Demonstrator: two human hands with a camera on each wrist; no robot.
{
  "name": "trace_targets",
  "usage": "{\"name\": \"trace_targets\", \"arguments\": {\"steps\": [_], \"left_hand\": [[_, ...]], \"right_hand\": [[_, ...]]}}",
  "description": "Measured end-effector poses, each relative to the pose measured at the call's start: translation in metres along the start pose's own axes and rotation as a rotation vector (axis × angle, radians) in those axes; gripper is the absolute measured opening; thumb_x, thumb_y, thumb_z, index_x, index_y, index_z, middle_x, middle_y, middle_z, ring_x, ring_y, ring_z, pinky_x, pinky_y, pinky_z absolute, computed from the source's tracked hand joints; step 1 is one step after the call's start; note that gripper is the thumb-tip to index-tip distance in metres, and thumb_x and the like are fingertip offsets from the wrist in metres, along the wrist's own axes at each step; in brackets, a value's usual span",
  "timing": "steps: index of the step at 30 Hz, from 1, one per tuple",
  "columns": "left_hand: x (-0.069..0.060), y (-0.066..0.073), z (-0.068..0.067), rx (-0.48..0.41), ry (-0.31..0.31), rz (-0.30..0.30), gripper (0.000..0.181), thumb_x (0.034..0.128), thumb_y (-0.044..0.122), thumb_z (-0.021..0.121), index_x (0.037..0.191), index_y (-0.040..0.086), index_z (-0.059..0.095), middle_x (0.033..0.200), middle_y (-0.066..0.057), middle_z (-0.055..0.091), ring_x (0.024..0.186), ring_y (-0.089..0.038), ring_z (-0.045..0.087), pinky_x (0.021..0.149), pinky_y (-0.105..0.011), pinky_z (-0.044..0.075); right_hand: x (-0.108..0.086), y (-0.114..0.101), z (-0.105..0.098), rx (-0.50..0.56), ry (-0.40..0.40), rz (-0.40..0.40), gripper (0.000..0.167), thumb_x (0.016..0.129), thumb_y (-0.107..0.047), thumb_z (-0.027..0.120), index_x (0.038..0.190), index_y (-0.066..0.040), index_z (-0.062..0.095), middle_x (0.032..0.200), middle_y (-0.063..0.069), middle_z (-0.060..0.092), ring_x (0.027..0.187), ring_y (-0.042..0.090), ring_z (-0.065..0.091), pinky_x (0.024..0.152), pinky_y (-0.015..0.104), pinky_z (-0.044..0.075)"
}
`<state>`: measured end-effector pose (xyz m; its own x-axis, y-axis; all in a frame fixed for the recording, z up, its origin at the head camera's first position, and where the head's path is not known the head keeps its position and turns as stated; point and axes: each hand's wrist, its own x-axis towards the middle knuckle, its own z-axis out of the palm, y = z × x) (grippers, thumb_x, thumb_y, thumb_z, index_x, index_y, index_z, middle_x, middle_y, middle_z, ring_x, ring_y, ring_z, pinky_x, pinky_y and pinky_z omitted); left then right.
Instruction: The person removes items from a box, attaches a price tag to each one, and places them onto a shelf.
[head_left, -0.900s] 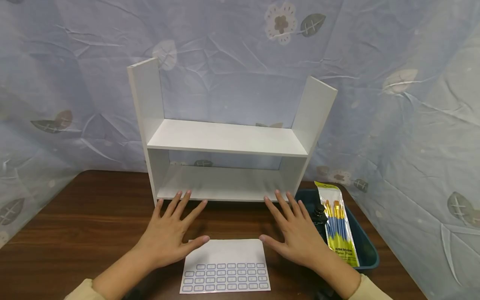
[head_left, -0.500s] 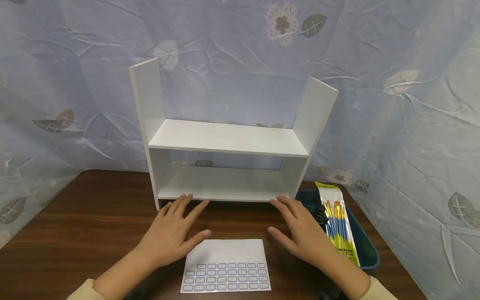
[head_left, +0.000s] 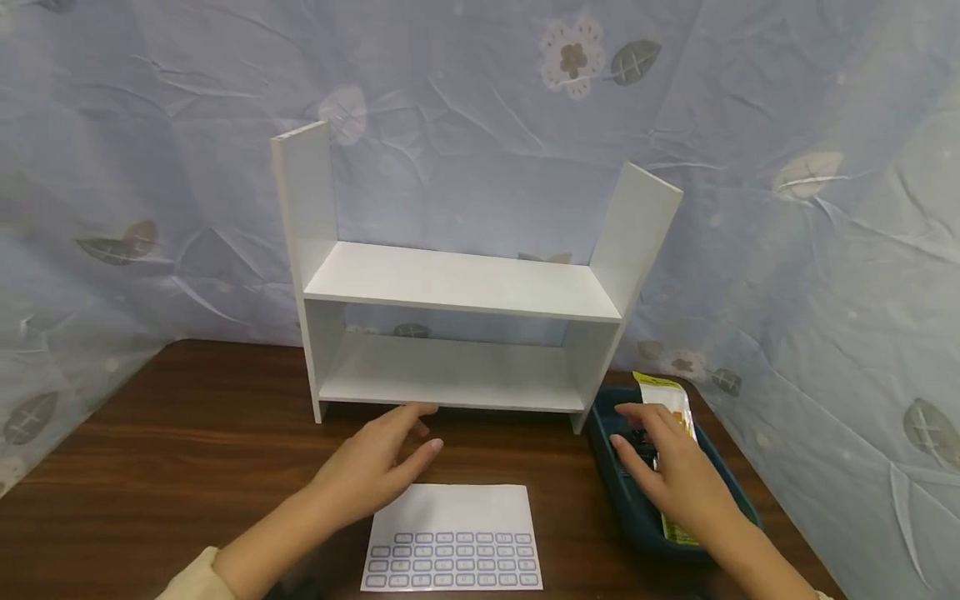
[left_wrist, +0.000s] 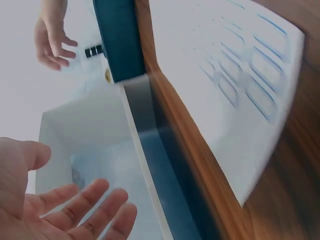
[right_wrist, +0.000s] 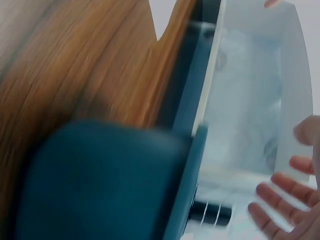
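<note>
My left hand hovers over the table in front of the white shelf unit, above the back edge of a label sheet. Its fingers are loosely bent in the left wrist view, around nothing. Over the teal tray on the right is my right hand, fingers slightly spread and holding nothing. Partly hidden by that hand in the tray are a pack of paintbrushes and a black bottle. In the right wrist view, the bottle's dark ridged cap shows beside the tray wall.
The shelf unit has two boards between upright side panels, and stands at the back of the dark wood table. A floral curtain hangs behind and at both sides. The tray touches or nearly touches the unit's right foot.
My right hand has moved right, from before the shelf to over the tray. My left hand has turned and drawn slightly right, off the lower board's edge. The view has shifted slightly.
</note>
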<state>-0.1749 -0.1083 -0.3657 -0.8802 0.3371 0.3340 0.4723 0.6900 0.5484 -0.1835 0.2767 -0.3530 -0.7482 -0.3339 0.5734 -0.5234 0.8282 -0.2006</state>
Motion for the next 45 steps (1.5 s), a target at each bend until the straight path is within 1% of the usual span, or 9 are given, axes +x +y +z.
{"name": "trace_targets", "arguments": {"steps": [3,7,11,15,20,26,29,36,45], "left_hand": [[0.009,0.008,0.009,-0.15,-0.049,0.032,0.039,0.1064,0.033,0.061,0.139,0.011,0.058,0.107,0.002,0.076,0.096,-0.01,0.071,0.079,-0.027,0.058],[0.022,0.019,0.025,-0.296,-0.094,0.044,0.037,0.1064,0.028,0.061,0.138,0.009,0.058,0.105,-0.001,0.075,0.093,-0.01,0.069,0.077,-0.024,0.056],[0.033,0.031,0.043,-0.42,-0.126,0.03,0.036,0.1059,0.025,0.062,0.136,0.007,0.059,0.104,-0.005,0.075,0.091,-0.016,0.069,0.072,-0.024,0.055],[0.043,0.043,0.061,-0.592,-0.192,-0.026,0.036,0.1051,0.021,0.063,0.136,0.004,0.058,0.105,-0.011,0.073,0.092,-0.028,0.074,0.071,-0.026,0.061],[0.05,0.056,0.079,-0.796,-0.245,-0.112,0.037,0.1036,0.017,0.065,0.135,0.0,0.056,0.109,-0.018,0.073,0.097,-0.038,0.077,0.073,-0.032,0.066],[0.056,0.071,0.101,-0.999,-0.286,-0.227,0.033,0.1027,0.011,0.065,0.132,-0.002,0.056,0.107,-0.024,0.072,0.085,-0.025,0.077,0.07,-0.033,0.066],[0.058,0.078,0.113,-1.045,-0.307,-0.282,0.03,0.1022,0.01,0.066,0.128,0.0,0.057,0.101,-0.02,0.073,0.079,-0.018,0.076,0.068,-0.032,0.066],[0.06,0.092,0.14,-1.127,-0.327,-0.359,0.025,0.1003,0.009,0.066,0.123,-0.001,0.058,0.094,-0.017,0.074,0.076,-0.018,0.076,0.07,-0.037,0.067],[0.06,0.109,0.165,-1.202,-0.328,-0.424,0.023,0.1004,0.007,0.066,0.12,-0.001,0.058,0.091,-0.016,0.073,0.072,-0.016,0.073,0.071,-0.038,0.067]], "right_hand": [[-0.006,0.013,-0.009,0.005,-0.037,0.131,0.038,0.101,-0.021,0.071,0.134,-0.006,0.061,0.124,0.012,0.066,0.107,0.03,0.066,0.078,0.043,0.059],[-0.01,0.034,-0.018,0.035,-0.172,0.313,0.048,0.106,-0.031,0.063,0.139,0.002,0.053,0.133,0.026,0.06,0.117,0.043,0.063,0.089,0.058,0.058],[-0.015,0.055,-0.024,0.07,-0.274,0.413,0.057,0.106,-0.032,0.062,0.141,0.01,0.046,0.135,0.037,0.057,0.115,0.051,0.064,0.088,0.06,0.058],[-0.021,0.068,-0.029,0.086,-0.335,0.49,0.061,0.107,-0.033,0.062,0.142,0.012,0.042,0.132,0.042,0.057,0.109,0.053,0.068,0.084,0.058,0.06],[-0.02,0.075,-0.03,0.071,-0.379,0.519,0.06,0.106,-0.032,0.062,0.14,0.012,0.04,0.123,0.039,0.061,0.105,0.049,0.07,0.082,0.055,0.061],[-0.018,0.077,-0.027,0.022,-0.431,0.529,0.058,0.105,-0.028,0.064,0.137,0.014,0.041,0.109,0.03,0.068,0.092,0.035,0.072,0.072,0.046,0.059],[-0.016,0.076,-0.024,-0.013,-0.44,0.523,0.059,0.104,-0.026,0.064,0.137,0.016,0.04,0.109,0.031,0.067,0.091,0.036,0.07,0.069,0.046,0.057],[-0.016,0.08,-0.019,-0.057,-0.504,0.546,0.069,0.104,-0.029,0.064,0.139,0.021,0.033,0.111,0.036,0.064,0.087,0.036,0.069,0.067,0.047,0.056],[-0.02,0.084,-0.013,-0.058,-0.51,0.513,0.073,0.103,-0.027,0.065,0.141,0.023,0.029,0.122,0.045,0.06,0.102,0.052,0.067,0.075,0.054,0.059]]}}
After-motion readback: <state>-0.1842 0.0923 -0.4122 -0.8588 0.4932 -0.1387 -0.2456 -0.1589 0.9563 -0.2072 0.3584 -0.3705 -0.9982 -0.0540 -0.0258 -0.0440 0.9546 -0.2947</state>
